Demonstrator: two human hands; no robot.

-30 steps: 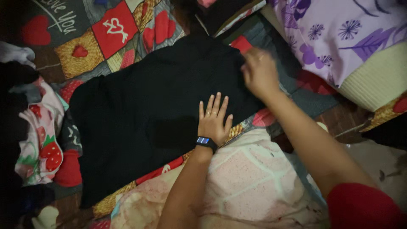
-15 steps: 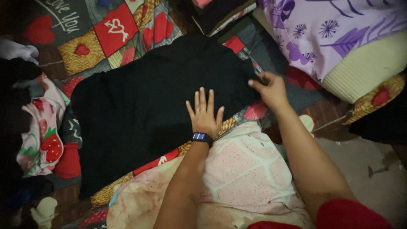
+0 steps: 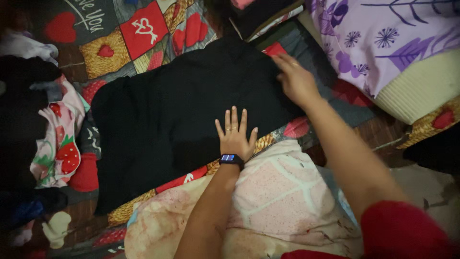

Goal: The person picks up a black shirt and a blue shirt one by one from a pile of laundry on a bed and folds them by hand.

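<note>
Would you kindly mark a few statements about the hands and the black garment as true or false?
1. The left hand lies flat, fingers spread, on the black garment. True.
2. The right hand rests on the purple pillow. False: it is at the garment's far right edge, apart from the pillow.
3. A watch is on the left wrist. True.
4. The garment lies on a bare wooden table. False: it lies on a patchwork blanket with hearts.
5. A strawberry-print cloth lies left of the garment. True.

Small rectangular watch screen on left wrist, glowing blue-white in black band. No packages, labels, signs.
</note>
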